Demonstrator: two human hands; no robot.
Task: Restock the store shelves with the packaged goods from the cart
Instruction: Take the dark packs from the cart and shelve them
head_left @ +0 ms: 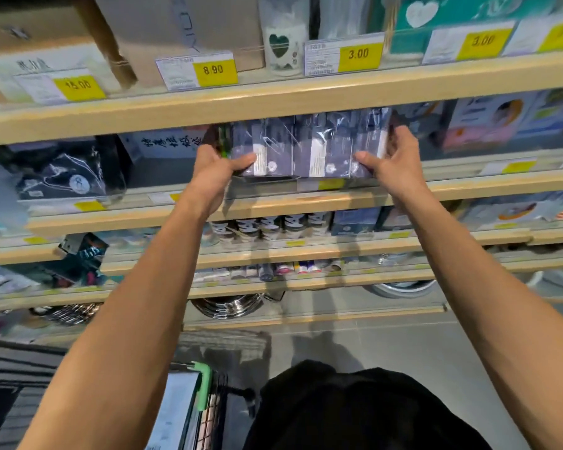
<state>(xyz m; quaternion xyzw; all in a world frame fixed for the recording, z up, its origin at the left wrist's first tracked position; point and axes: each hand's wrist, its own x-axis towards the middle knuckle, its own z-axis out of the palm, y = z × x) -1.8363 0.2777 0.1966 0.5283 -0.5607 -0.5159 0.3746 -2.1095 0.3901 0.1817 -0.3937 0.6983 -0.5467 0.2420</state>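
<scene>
A row of dark navy plastic-wrapped packs point(306, 147) with white labels is held between both hands, just above the front edge of the second wooden shelf point(306, 203). My left hand point(215, 170) clamps the row's left end, thumb across the front. At the right end, my right hand point(394, 164) presses in the same way. The packs sit under the top shelf's beam point(273, 102). The cart point(202, 404), with a green handle corner, is at the bottom of the view, below my arms.
Cardboard boxes point(182, 30) and price tags reading 8.90 point(213, 71) and 3.00 point(358, 55) line the top shelf. Dark bagged goods point(69, 177) lie left on the second shelf, boxed goods point(501, 121) right. Lower shelves hold small cans and bottles. Grey floor lies below.
</scene>
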